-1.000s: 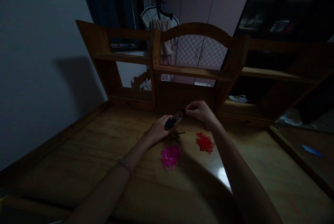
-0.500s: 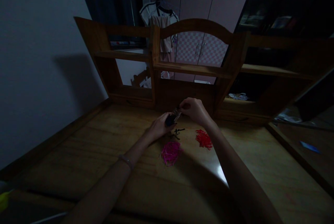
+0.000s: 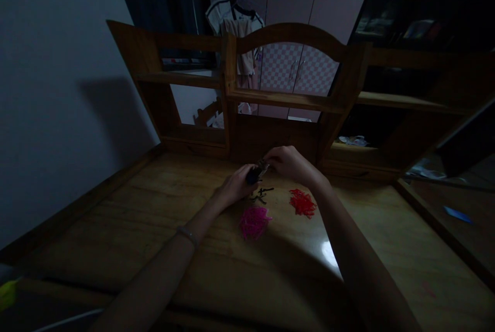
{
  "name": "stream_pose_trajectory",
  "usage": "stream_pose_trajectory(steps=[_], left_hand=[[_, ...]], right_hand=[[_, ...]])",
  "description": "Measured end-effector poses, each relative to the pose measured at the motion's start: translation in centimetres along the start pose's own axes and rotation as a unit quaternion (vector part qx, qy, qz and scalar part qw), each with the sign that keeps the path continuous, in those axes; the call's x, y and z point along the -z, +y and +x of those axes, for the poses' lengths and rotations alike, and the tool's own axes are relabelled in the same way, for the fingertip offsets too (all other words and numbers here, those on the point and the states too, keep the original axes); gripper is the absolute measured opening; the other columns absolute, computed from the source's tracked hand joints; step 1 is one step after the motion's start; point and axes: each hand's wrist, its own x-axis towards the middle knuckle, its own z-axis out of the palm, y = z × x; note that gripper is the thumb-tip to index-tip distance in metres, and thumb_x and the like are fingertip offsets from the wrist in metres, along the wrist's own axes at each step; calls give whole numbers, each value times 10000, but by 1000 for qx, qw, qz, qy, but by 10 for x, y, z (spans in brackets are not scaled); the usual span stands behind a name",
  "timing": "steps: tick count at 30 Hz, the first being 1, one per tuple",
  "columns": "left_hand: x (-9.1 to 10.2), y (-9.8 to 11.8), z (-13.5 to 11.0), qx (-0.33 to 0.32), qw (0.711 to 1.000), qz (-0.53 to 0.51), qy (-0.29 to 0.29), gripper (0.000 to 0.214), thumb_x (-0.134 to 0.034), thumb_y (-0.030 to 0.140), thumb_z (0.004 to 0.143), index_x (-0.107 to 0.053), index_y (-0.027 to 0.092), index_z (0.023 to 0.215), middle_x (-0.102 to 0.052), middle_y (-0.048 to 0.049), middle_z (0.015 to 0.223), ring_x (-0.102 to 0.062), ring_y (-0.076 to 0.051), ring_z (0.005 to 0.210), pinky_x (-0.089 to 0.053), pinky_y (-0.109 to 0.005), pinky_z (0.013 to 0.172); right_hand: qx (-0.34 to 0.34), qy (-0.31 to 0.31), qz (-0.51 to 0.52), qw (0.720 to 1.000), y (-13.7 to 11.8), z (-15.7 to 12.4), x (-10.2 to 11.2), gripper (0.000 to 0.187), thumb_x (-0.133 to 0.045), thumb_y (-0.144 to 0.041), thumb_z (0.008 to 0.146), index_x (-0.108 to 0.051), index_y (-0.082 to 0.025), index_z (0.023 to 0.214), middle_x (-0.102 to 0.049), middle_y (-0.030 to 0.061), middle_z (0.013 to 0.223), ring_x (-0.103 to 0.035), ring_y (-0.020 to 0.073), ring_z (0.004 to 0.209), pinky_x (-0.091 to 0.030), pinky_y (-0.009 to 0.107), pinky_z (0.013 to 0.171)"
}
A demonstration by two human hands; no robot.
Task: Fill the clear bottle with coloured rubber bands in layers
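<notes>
My left hand (image 3: 235, 186) is closed around a small dark object (image 3: 253, 175) with a pale, shiny upper end; the dim light hides its kind. At that upper end, my right hand (image 3: 289, 162) has its fingertips pinched together, and whatever they hold is too small to make out. Several short black strips (image 3: 261, 196) lie on the table just below the left hand. Nearer to me is a loose pile of thin pink strips (image 3: 254, 222). A pile of red strips (image 3: 302, 203) sits to the right, beside my right forearm.
The wooden tabletop (image 3: 185, 260) backs onto a wooden shelf unit (image 3: 286, 100) with open compartments. A crumpled plastic item (image 3: 352, 140) rests in the right compartment. A wall (image 3: 69, 95) borders the left side, and a blue packet (image 3: 458, 214) lies far right.
My right hand has shifted slightly, its fingertips staying at the object's upper end. The left hand keeps its hold with little movement. The camera view has moved a little.
</notes>
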Motion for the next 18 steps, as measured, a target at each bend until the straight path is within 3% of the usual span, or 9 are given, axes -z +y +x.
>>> stream_pose_trajectory(steps=[10, 18], left_hand=[[-2, -1, 1, -6, 1000, -2, 4, 487, -668, 290, 758, -540, 253, 1226, -613, -66, 1213, -597, -225, 1097, -478, -357, 929], [-1, 1, 1, -6, 1000, -8, 14, 467, -672, 325, 762, -547, 251, 1206, -630, -56, 1191, -615, -221, 1062, -484, -335, 900]], right_hand=[[-12, 65, 57, 996, 0, -2, -1, 175, -560, -70, 766, -684, -154, 857, -693, 12, 768, -639, 117, 722, -422, 191, 639], [-7, 90, 31, 995, 3, -2, 3, 191, -572, -102, 777, -719, -163, 884, -698, 27, 812, -621, 125, 737, -427, 214, 676]])
